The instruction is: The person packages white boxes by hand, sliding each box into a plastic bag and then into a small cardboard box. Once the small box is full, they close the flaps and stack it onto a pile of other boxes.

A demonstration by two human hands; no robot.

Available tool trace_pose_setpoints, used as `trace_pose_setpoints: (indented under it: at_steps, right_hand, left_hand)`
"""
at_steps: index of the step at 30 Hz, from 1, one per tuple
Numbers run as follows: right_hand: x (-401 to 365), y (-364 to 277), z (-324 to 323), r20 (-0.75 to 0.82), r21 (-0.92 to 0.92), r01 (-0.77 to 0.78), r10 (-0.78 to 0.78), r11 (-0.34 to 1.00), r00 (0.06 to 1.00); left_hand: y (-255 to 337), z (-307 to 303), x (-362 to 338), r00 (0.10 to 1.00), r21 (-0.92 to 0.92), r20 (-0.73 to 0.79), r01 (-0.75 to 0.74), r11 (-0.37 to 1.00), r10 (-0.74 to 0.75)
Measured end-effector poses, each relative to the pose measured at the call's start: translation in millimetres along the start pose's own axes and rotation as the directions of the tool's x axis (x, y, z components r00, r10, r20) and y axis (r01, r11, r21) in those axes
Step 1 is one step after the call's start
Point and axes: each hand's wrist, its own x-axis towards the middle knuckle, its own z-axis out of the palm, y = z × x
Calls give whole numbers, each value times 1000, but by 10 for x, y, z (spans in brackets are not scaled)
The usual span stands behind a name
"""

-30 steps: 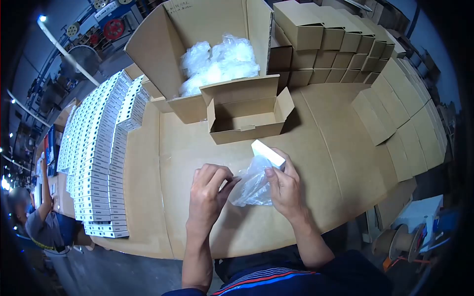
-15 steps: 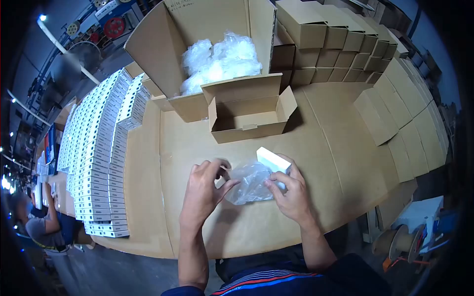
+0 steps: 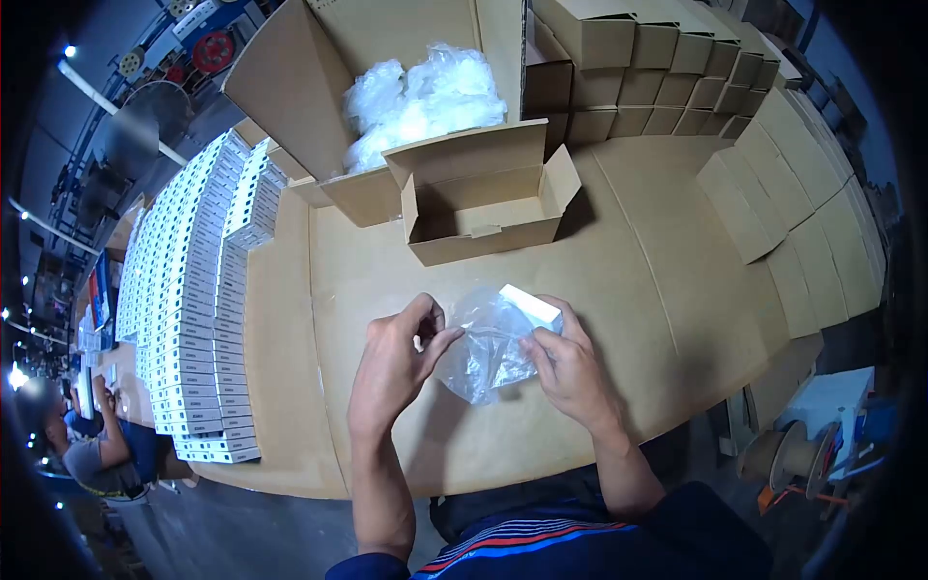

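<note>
A clear plastic bag (image 3: 485, 353) is stretched between my two hands above the cardboard-covered table. At its left edge, my left hand (image 3: 398, 362) pinches the plastic between thumb and fingers. My right hand (image 3: 572, 372) is closed around a small white box (image 3: 530, 305), with the bag's right edge at its thumb. Part of the white box is hidden behind the bag and fingers. Beyond my hands stands an open brown carton (image 3: 488, 249), its lid and side flaps raised; the inside that shows is bare cardboard.
Behind the carton, a large box (image 3: 275, 92) holds a heap of clear plastic bags (image 3: 425, 101). Tall stacks of small white boxes (image 3: 198, 290) line the left. Brown cartons (image 3: 667, 82) are piled at back right, with more (image 3: 807, 217) at right. A person (image 3: 101, 449) works far left.
My left hand has gone from loose beside the bag to pinching its edge. The bag is spread wider and flatter. The view has shifted slightly.
</note>
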Motion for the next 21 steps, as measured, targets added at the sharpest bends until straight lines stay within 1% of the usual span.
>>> trace_pose_setpoints:
  at_steps: [2, 3, 6, 9, 10, 11, 12, 13, 14, 16, 17, 18, 19, 20, 21]
  right_hand:
    - [10, -6, 21, -1, -32, 30, -30, 999, 1000]
    - [8, -8, 31, -2, -47, 43, -43, 998, 999]
    - [15, -18, 36, -6, -25, 82, -82, 996, 997]
    - [10, -25, -9, 8, -37, 48, -47, 998, 999]
    - [21, -14, -25, 33, -14, 30, -29, 999, 999]
    - [23, 2, -43, 58, 8, 9, -9, 1000, 998]
    - [13, 15, -58, 86, 30, -15, 12, 999, 996]
    - [-1, 32, -67, 72, 46, -44, 40, 998, 997]
    - [-13, 51, -65, 62, 63, -70, 66, 996, 996]
    - [1, 73, -39, 15, 104, -116, 115, 988, 993]
    - [6, 73, -17, -26, 128, -140, 145, 982, 989]
    - [14, 76, 2, -68, 152, -163, 175, 975, 982]
    - [16, 88, 25, -108, 139, -149, 164, 979, 980]
    - [10, 103, 61, -146, 126, -136, 154, 983, 977]
    - [7, 112, 99, -183, 116, -124, 144, 986, 973]
  left_hand:
    - [-60, 33, 12, 999, -70, 41, 18, 997, -15]
    - [-107, 45, 13, 996, -82, 83, -35, 996, 41]
    - [-99, 52, 6, 994, -117, 95, -42, 992, 53]
    - [-66, 71, 42, 997, -299, 80, 34, 954, -10]
    - [-62, 73, 59, 997, -358, 76, 56, 932, -30]
    - [-84, 85, 67, 993, -287, 72, 107, 952, -89]
    - [-103, 115, 92, 998, -180, -63, -4, 984, -8]
    - [-123, 157, 130, 978, -58, -189, -100, 993, 87]
    - [-192, 204, 128, 958, -138, -284, -81, 987, 39]
    - [-321, 295, 124, 884, -300, -463, -92, 950, -61]
    - [-328, 381, 107, 828, -478, -539, -149, 866, -155]
    - [-365, 467, 85, 767, -627, -586, -225, 745, -261]
    - [-631, 594, -43, 866, -776, -423, -196, 599, -265]
    - [-614, 716, -170, 914, -912, -239, -96, 398, -327]
    - [-392, 819, -219, 943, -887, -189, -44, 460, -275]
